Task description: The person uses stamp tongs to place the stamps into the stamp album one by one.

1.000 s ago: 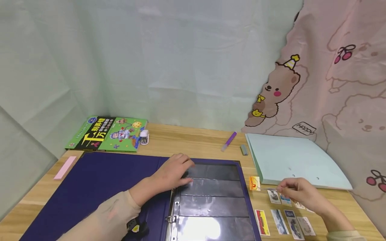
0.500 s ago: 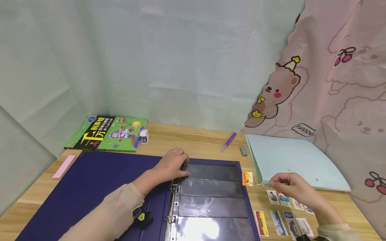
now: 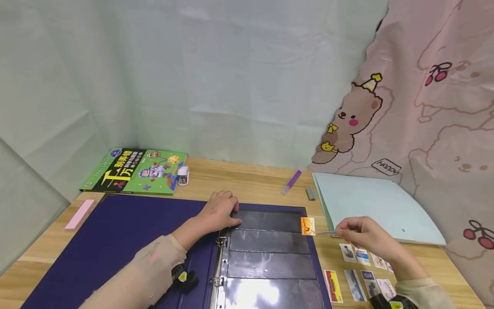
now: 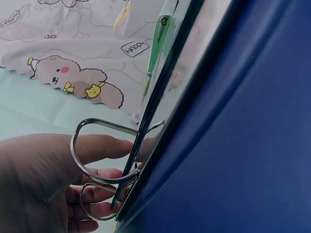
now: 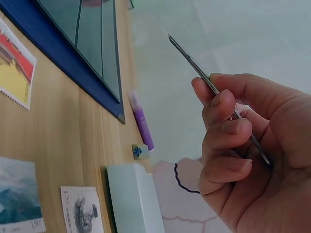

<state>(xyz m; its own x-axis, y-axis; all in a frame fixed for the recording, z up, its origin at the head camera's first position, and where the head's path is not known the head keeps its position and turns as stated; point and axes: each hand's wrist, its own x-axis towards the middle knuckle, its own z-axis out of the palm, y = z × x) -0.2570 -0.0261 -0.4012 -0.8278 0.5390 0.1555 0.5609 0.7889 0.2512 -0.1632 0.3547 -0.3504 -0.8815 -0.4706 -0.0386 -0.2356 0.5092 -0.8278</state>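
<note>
Tweezers (image 3: pixel 326 232) extend leftward from my right hand (image 3: pixel 364 235), which pinches them; their shaft (image 5: pixel 194 62) runs between thumb and curled fingers in the right wrist view. At their tip is an orange-and-yellow stamp (image 3: pixel 307 225), overlapping the right edge of a black pocket page (image 3: pixel 270 240) near its top strips. That page belongs to a navy ring-binder stamp album (image 3: pixel 154 214) lying open. My left hand (image 3: pixel 220 212) rests at the page's upper left by the spine. Its thumb (image 4: pixel 107 146) touches the page beside the metal rings (image 4: pixel 77 145).
Several stamps (image 3: pixel 332 285) lie in rows right of the album. A pale green folder (image 3: pixel 378 201) stands behind them. A purple pen (image 3: pixel 292 181), a small grey-green block (image 3: pixel 310 193), a green book (image 3: pixel 150 171), a white gadget (image 3: pixel 183 176) and a pink strip (image 3: pixel 79 213) are around the album.
My right hand has moved left with the tweezers, bringing the orange stamp from the table to the page's right edge. My left hand has shifted slightly left and up, staying on the page.
</note>
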